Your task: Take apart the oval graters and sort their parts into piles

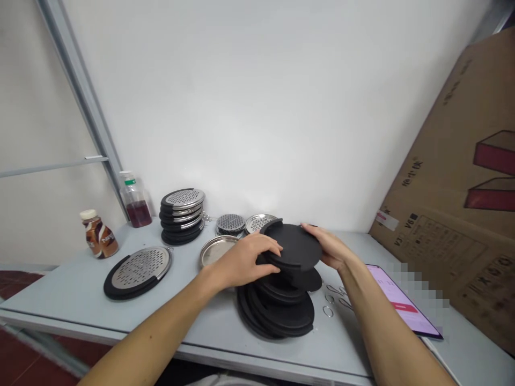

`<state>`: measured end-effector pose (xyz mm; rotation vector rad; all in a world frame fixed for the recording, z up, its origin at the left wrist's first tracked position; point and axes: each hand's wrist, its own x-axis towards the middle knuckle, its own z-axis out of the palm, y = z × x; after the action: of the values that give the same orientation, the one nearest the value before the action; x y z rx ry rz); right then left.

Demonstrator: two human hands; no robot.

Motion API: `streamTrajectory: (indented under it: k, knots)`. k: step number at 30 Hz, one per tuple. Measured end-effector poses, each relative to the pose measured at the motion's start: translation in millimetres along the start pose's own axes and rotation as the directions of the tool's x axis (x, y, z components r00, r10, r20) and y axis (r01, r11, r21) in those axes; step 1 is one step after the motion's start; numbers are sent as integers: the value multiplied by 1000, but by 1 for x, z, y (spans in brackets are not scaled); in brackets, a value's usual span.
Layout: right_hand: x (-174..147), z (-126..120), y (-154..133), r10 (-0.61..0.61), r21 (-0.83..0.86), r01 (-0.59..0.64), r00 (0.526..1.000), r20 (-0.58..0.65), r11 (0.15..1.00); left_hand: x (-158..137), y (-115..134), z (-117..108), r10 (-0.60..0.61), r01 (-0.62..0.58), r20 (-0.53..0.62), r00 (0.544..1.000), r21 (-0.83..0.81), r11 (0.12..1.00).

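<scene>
A round black disc [296, 244] with a raised rim along part of its edge is between my two hands, tilted above a stack of similar black discs [277, 313]. The thumb and fingers of my left hand [245, 260] pinch its left edge. My right hand [328, 246] grips the right edge, its fingers partly hidden behind the disc. Just behind my left hand lies a shallow round metal tray [217, 251]. Several wire rings and hooks [329, 311] are scattered to the right of the stack, near my right forearm.
At left lies a perforated metal disc with a black rim [140, 271]; a stack of similar ones [183, 217] stands behind. Perforated metal plates [230, 224] sit by the wall. Two bottles [98, 236] stand far left. A lit tablet [402, 303] and a large cardboard box [450, 214] are right.
</scene>
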<state>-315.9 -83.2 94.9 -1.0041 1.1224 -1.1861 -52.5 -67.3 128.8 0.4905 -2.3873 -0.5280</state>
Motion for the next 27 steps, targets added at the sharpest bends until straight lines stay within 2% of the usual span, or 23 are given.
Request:
streamTrajectory:
  k: [3, 5, 7, 10, 12, 13, 15, 16, 17, 20, 23, 25, 27]
  knots:
    - [-9, 23, -5, -11, 198, -10, 995, 103, 980, -1, 8, -12, -86, 78, -152, 985, -56, 995]
    - [-15, 39, -7, 5, 236, -63, 971, 239, 970, -3, 6, -19, -177, 149, -279, 944, -118, 982]
    - [-19, 52, -7, -18, 215, -53, 949, 314, 975, -8, -1, -24, -275, 197, -387, 880, -231, 953]
    - [-20, 63, 1, -134, 86, 116, 957, 255, 990, -15, -17, -25, -392, 188, -446, 805, -435, 881]
    - [-18, 67, 9, -260, -92, 273, 957, 132, 958, -20, -27, -23, -445, 134, -450, 774, -570, 810]
    - [-17, 68, 13, -343, -185, 348, 937, 60, 919, -22, -31, -21, -469, 96, -445, 763, -639, 763]
    - [-15, 70, 19, -503, -314, 467, 863, -40, 827, -25, -38, -16, -515, 20, -419, 748, -761, 649]
    - [-15, 71, 21, -555, -331, 511, 830, -49, 793, -26, -41, -15, -539, -5, -398, 742, -808, 589]
    - [-15, 72, 22, -585, -322, 546, 811, -31, 774, -27, -43, -14, -567, -17, -374, 734, -844, 536]
    - [-18, 74, 22, -604, -282, 602, 792, 88, 747, -29, -49, -13, -657, -11, -311, 687, -908, 419]
    - [-20, 75, 23, -635, -371, 636, 759, 144, 677, -33, -55, -16, -724, -3, -257, 640, -943, 332]
    - [-20, 74, 24, -690, -507, 663, 704, 169, 552, -36, -59, -18, -737, 21, -205, 644, -958, 285]
    - [-21, 73, 25, -754, -627, 682, 619, 220, 376, -38, -61, -19, -732, 51, -161, 662, -965, 258]
